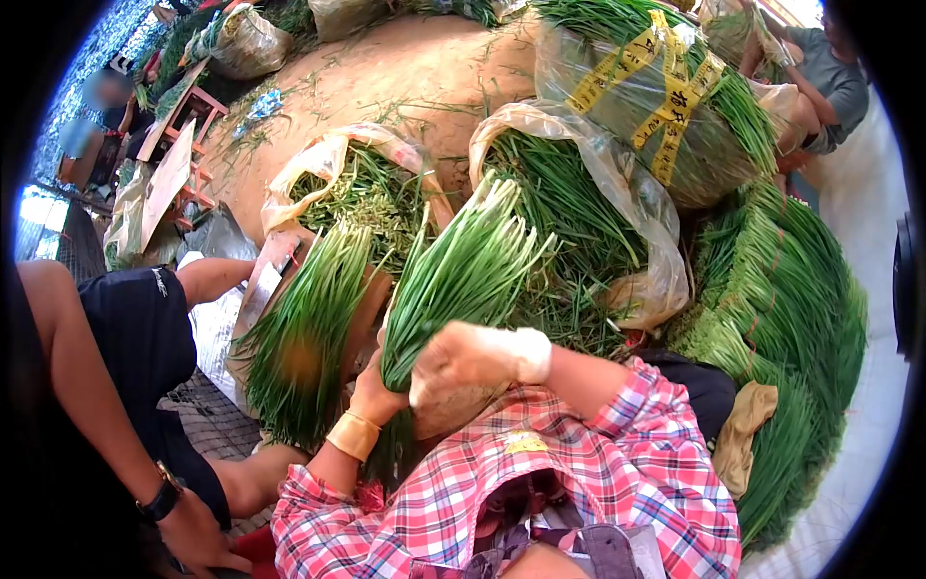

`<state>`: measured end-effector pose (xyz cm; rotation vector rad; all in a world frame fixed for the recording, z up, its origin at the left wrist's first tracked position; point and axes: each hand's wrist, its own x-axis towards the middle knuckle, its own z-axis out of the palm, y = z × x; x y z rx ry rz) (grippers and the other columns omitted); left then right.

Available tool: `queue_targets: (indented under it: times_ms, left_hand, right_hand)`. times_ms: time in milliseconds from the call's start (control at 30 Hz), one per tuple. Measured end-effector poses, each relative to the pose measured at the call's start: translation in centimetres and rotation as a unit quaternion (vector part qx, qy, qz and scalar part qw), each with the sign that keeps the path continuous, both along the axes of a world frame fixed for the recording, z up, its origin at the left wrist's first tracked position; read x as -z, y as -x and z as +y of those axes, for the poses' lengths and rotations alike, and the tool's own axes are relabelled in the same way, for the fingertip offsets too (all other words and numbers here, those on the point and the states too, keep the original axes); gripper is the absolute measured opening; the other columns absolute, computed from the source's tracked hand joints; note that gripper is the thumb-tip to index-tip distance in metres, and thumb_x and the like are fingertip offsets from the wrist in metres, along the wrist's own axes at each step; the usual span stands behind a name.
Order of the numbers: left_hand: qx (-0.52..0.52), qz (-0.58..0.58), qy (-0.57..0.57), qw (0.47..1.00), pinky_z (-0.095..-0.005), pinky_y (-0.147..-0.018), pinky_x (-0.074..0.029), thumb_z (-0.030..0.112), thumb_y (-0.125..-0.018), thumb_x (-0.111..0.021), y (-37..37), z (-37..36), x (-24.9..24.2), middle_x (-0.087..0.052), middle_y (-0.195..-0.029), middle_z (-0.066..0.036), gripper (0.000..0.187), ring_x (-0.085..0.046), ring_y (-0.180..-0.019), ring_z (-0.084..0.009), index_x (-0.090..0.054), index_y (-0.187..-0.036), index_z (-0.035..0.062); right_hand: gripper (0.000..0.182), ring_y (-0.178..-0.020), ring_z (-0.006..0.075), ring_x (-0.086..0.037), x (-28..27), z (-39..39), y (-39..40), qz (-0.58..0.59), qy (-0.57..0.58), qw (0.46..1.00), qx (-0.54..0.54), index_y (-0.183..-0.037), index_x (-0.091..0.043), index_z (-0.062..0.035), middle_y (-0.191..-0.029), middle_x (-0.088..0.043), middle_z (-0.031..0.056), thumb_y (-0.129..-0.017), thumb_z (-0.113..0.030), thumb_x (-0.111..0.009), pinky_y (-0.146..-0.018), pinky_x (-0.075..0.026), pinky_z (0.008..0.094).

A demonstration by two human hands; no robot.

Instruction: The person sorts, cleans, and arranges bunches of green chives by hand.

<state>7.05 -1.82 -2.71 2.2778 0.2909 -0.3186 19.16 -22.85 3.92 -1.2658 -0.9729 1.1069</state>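
Note:
My left hand (376,394) is wrapped round the lower end of a bundle of garlic chives (461,265), whose pale stem ends fan out upward and away from me. My right hand (471,359) is curled closed against the bundle's lower right side, slightly blurred; whatever its fingers hold is hidden. Left of my hands, a loose pile of chives (313,338) droops over a wooden board (368,309). Just beyond the held bundle, an open plastic bag (666,227) contains more green chives and cut scraps.
Another open bag (307,174) holds trimmings. Behind it is a wrapped chive bale with yellow tape (666,96). Stacked chives (801,318) line my right. A person's arm (106,386) is close on my left; other people sit at far left and far right.

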Motion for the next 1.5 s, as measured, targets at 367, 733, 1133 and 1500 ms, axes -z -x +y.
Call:
queue_targets:
  times_ms: [367,733,1133,1500]
  left_hand:
    - [0.075,-0.053,-0.045,0.995,-0.0358,-0.087,-0.046,0.034,-0.065,-0.074,0.0,1.1,2.5,-0.058,-0.112,-0.018,0.068,-0.056,-0.104,-0.0319,-0.047,-0.122,0.0065]
    - [-0.001,-0.012,-0.081,0.997,-0.0412,-0.078,-0.049,0.029,-0.064,-0.075,-0.1,-1.0,-2.8,-0.063,-0.097,-0.021,0.067,-0.06,-0.093,-0.0374,-0.048,-0.123,0.0139]
    - [0.126,-0.007,-0.196,0.972,-0.0411,-0.066,-0.05,0.035,-0.067,-0.07,-0.5,0.2,-2.2,-0.064,-0.086,-0.02,0.084,-0.063,-0.077,-0.0354,-0.03,-0.138,0.0144]
    - [0.106,-0.16,-0.214,0.958,-0.0429,-0.058,-0.048,0.027,-0.068,-0.071,1.7,1.0,0.9,-0.062,-0.076,-0.016,0.078,-0.061,-0.067,-0.0367,-0.036,-0.136,0.0134]
  right_hand:
    - [0.024,-0.08,0.0201,-0.063,3.8,-13.1,-2.1,-0.455,0.411,0.77,0.175,-0.102,-0.066,-0.0092,-0.092,-0.066,0.0078,-0.083,-0.023,-0.063,-0.072,-0.051,0.0337]
    - [0.046,-0.104,0.0331,-0.055,3.6,-4.0,-10.3,-0.527,0.22,0.789,0.225,-0.102,-0.063,-0.0103,-0.105,-0.061,0.0134,-0.067,-0.038,-0.072,-0.093,-0.04,0.0398]
    - [0.015,-0.069,0.0314,-0.065,9.3,-7.0,-10.9,-0.546,0.376,0.694,0.281,-0.08,-0.066,-0.0077,-0.078,-0.066,0.0149,-0.072,-0.015,-0.056,-0.058,-0.051,0.0417]
    - [0.023,-0.089,0.0213,-0.063,15.5,-27.6,-6.4,-0.491,0.399,0.772,-0.06,-0.089,-0.069,-0.0121,-0.096,-0.066,0.0085,-0.071,-0.025,-0.067,-0.075,-0.05,0.0334]
